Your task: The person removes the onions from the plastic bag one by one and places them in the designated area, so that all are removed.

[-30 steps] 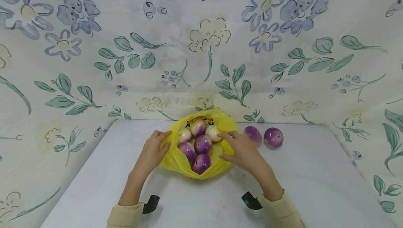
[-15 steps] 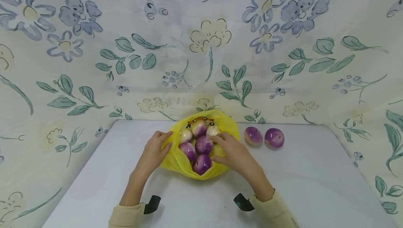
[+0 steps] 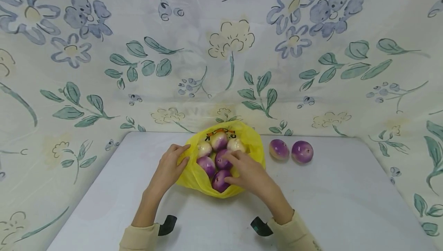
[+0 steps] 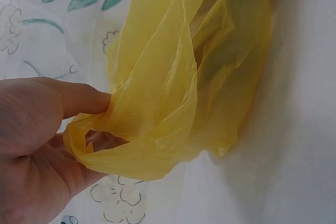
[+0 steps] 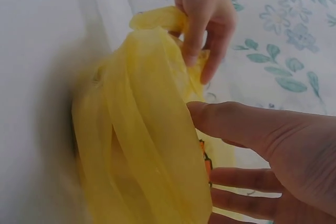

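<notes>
A yellow plastic bag (image 3: 255,143) lies with its mouth open in the middle of the table, in the head view. Inside it are several glossy round vegetables (image 3: 206,165), purple and white, a few paler. My left hand (image 3: 169,166) holds the bag's left edge; in the left wrist view the thumb (image 4: 86,99) and fingers are around the bag's loop. Over the bag's opening reaches my right hand (image 3: 250,172), thumb and fingers spread apart above the purple vegetables. In the right wrist view its thumb (image 5: 226,121) is at the bag's rim, and the vegetables are hidden.
Two more purple-and-white vegetables, one on the left (image 3: 278,149) and one on the right (image 3: 302,152), sit on the white table (image 3: 346,189) to the right of the bag. A floral cloth (image 3: 194,66) hangs behind and along the sides.
My right hand has moved left from the bag's right edge, in over the opening and the vegetables. The left hand has stayed at the left edge.
</notes>
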A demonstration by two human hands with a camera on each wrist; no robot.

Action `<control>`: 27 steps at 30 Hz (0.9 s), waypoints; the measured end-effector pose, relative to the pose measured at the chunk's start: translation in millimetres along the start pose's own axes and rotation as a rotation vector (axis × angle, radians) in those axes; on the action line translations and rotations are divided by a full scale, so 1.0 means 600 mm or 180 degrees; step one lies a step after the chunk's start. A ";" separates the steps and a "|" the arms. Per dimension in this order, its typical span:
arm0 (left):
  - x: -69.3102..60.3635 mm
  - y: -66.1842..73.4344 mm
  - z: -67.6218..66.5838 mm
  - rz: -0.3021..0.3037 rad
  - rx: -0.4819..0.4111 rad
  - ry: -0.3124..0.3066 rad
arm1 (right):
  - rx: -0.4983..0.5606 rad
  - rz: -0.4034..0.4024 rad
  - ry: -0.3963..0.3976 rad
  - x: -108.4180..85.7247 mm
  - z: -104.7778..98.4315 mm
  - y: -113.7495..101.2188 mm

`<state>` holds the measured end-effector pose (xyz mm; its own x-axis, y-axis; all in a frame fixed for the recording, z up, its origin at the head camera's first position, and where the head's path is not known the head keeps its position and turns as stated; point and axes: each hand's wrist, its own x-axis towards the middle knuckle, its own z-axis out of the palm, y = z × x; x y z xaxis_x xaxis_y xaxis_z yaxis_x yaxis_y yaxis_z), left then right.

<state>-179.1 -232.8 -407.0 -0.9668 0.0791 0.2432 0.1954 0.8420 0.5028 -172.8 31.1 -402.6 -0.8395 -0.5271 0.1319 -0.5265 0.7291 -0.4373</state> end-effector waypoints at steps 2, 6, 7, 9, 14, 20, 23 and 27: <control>0.000 0.001 -0.001 0.0006 0.0001 0.0003 | 0.0014 -0.0005 -0.0035 0.000 0.002 -0.003; -0.001 0.002 -0.002 -0.0004 0.0003 -0.0002 | -0.0020 -0.0036 -0.0086 0.001 0.008 -0.005; -0.001 0.002 -0.002 -0.0007 0.0003 -0.0004 | -0.0025 -0.0053 -0.0091 0.001 0.010 -0.005; -0.001 0.003 -0.003 -0.0014 0.0006 -0.0008 | -0.0054 -0.0067 -0.0096 0.002 0.014 -0.004; -0.001 0.004 -0.004 -0.0023 0.0015 -0.0012 | -0.0098 -0.0101 -0.0128 0.005 0.022 -0.005; -0.001 0.006 -0.004 -0.0022 0.0002 -0.0014 | -0.0115 -0.0048 -0.0260 0.008 0.030 -0.010; -0.002 0.007 -0.005 -0.0024 -0.0004 -0.0013 | -0.0106 0.0056 -0.0372 0.009 0.034 -0.013; -0.003 0.008 -0.006 -0.0037 -0.0006 -0.0022 | -0.0121 0.0138 -0.0474 0.009 0.037 -0.017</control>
<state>-176.0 -231.0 -401.8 -0.9701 0.0730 0.2316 0.1845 0.8419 0.5072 -169.1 11.0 -416.8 -0.8339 -0.5516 -0.0208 -0.4973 0.7671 -0.4052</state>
